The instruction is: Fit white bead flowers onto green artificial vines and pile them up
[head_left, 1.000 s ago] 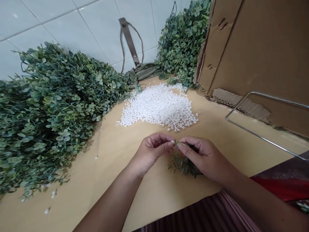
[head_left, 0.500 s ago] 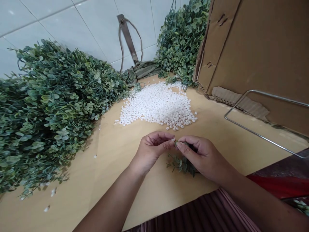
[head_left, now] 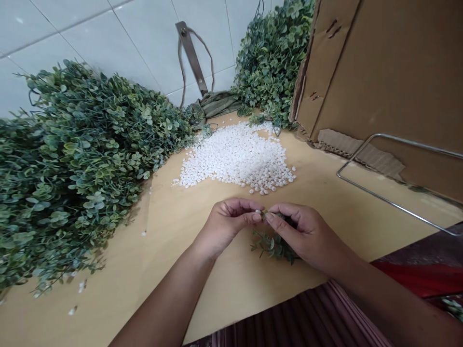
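Above the near part of the table my two hands meet fingertip to fingertip. My left hand (head_left: 231,221) pinches a small white piece (head_left: 257,211) between thumb and forefinger; it looks like those in the heap. My right hand (head_left: 300,229) is closed on an artificial leafy sprig (head_left: 277,246), whose green leaves hang below the palm. One stem end of the sprig sticks out toward the white piece. Whether the two touch is hidden by the fingertips. Just beyond my hands lies a broad heap of small white pieces (head_left: 235,156).
A large pile of artificial greenery (head_left: 79,159) fills the left side, another bunch (head_left: 275,62) stands at the back. A cardboard box (head_left: 390,86) with a bent metal wire frame (head_left: 398,205) is on the right. Behind is a tiled wall (head_left: 144,38). Stray white pieces (head_left: 73,311) lie front left.
The fingertips have shifted very slightly; the left thumb and finger now sit a little differently around the white piece. Both hands stay in nearly the same place.
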`<action>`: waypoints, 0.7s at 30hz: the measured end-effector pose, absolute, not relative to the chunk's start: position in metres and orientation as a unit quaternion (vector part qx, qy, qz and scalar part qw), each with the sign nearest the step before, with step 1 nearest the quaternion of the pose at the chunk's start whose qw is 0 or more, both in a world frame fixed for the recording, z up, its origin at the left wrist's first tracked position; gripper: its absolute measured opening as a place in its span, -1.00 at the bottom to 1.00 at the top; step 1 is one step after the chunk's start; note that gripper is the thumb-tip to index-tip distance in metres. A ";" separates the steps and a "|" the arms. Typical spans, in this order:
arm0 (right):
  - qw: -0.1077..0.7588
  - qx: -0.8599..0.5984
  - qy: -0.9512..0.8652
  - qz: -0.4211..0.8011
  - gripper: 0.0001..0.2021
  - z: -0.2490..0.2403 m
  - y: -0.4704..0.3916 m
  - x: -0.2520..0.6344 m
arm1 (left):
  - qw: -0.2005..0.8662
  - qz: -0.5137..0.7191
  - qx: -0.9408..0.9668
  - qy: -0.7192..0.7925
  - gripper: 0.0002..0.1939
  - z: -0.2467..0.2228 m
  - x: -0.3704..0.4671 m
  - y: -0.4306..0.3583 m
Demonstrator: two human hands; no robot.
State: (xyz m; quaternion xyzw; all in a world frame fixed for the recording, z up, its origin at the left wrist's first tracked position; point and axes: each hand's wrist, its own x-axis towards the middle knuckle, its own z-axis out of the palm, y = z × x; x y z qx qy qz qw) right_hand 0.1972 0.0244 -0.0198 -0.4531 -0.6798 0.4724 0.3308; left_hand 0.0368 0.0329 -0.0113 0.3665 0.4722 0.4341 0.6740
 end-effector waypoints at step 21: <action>0.345 -0.447 -0.678 0.471 -0.71 -0.020 0.025 0.198 | 0.661 0.434 0.361 0.494 -0.78 -0.012 0.038 0.034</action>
